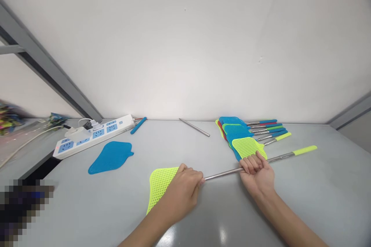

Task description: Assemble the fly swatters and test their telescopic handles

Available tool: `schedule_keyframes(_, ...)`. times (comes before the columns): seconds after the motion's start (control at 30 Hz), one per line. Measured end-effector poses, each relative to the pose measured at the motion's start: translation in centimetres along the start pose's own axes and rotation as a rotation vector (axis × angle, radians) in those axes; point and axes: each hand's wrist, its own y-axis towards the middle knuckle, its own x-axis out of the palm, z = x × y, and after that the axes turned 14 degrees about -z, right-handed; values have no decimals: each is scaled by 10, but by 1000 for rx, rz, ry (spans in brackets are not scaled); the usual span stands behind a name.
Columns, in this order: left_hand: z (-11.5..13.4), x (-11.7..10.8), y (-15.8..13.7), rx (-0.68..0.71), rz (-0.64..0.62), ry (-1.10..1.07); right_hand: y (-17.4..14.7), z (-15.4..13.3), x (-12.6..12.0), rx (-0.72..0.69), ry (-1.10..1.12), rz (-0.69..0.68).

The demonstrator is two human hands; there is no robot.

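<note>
A yellow-green fly swatter point(223, 173) with a metal telescopic rod lies across both my hands, its perforated head at the left and its grip at the right. My left hand point(187, 185) is closed around the spot where head and rod meet, hiding that joint. Around the middle of the rod, my right hand point(257, 173) is closed with the palm side turned up. Just behind my right hand lies a pile of fly swatters point(236, 135) in blue, green, yellow and red, their handles pointing right.
A loose blue swatter head point(111, 157) lies on the grey table point(319, 193) at the left. Behind it are a blue handle grip point(138, 125) and a white power strip point(95, 137) with plugs. A bare metal rod point(194, 127) lies near the wall point(185, 54).
</note>
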Motion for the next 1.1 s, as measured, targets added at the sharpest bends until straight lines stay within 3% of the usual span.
schedule_keyframes(0.3,6,1,-1,-7,24,68,-5,8,0,-1,-81,-6)
schedule_keyframes(0.57,8,1,-1,-2,61,133,-12,12,2,28,3,98)
schedule_keyframes(1.1,13,8,0,7,71,136,-19,15,4,24,-7,125)
